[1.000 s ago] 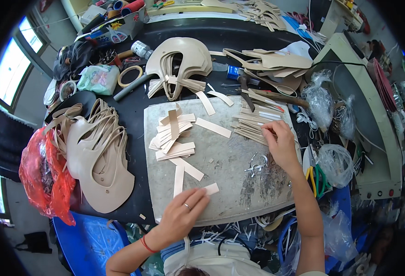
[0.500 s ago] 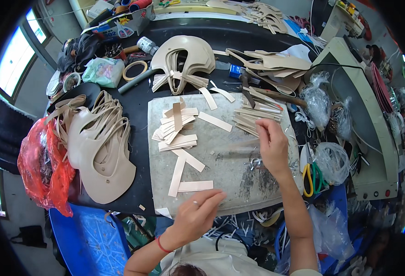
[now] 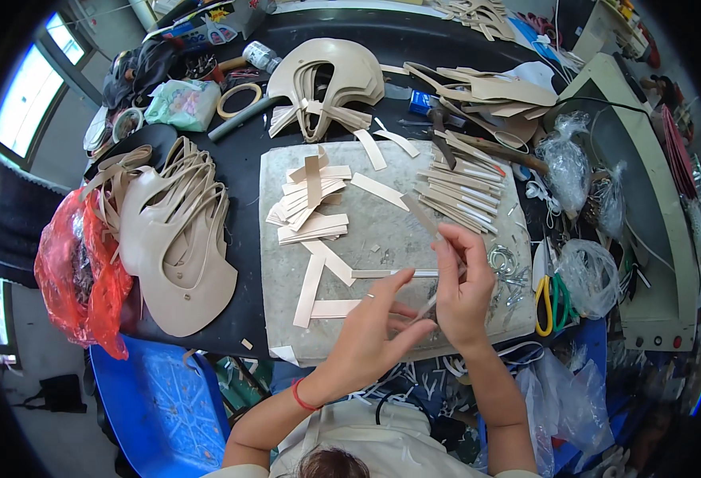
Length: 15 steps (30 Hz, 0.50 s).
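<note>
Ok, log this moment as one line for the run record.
left hand: fingers pinch thin beige strip | right hand: grips same strip's other end | both above grey stone slab | loose beige strip pile beyond

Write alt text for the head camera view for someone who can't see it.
Two bare hands, left hand and right hand, hold a thin beige strip over a grey work slab. Piles of cut strips lie on it, beige cutouts to its left.
</note>
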Each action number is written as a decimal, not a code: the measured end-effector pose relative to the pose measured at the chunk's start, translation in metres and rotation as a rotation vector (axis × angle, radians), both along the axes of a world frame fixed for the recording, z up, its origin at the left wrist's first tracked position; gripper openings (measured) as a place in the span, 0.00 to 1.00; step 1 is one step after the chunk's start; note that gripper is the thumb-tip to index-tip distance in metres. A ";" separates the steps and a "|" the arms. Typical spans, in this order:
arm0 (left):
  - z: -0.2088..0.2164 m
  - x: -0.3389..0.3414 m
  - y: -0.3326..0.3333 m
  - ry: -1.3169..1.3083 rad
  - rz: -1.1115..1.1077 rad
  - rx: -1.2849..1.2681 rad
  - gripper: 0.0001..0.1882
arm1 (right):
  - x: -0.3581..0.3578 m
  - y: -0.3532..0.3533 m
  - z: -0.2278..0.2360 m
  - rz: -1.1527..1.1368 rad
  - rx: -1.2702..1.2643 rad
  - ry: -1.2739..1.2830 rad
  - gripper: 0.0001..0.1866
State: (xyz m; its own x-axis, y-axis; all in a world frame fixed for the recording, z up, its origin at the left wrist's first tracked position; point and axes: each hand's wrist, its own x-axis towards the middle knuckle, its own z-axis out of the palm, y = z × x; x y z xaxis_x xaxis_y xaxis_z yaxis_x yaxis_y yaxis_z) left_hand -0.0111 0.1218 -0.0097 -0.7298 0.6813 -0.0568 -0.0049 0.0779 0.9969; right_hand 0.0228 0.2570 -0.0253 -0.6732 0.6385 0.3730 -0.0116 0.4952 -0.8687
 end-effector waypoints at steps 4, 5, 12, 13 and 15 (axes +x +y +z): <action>-0.004 -0.008 0.008 0.231 -0.239 -0.116 0.18 | -0.012 0.002 0.011 0.065 -0.264 0.111 0.10; -0.001 -0.010 0.014 0.207 -0.249 -0.109 0.16 | -0.014 0.003 0.013 0.058 -0.269 0.105 0.10; 0.011 -0.024 0.045 0.148 -0.306 0.045 0.15 | -0.020 0.025 0.027 0.017 -0.633 0.380 0.10; 0.012 -0.026 0.046 0.114 -0.311 0.062 0.15 | -0.021 0.025 0.029 -0.009 -0.664 0.455 0.11; 0.017 -0.029 0.048 0.046 -0.320 0.095 0.16 | -0.021 0.033 0.033 0.033 -0.805 0.561 0.11</action>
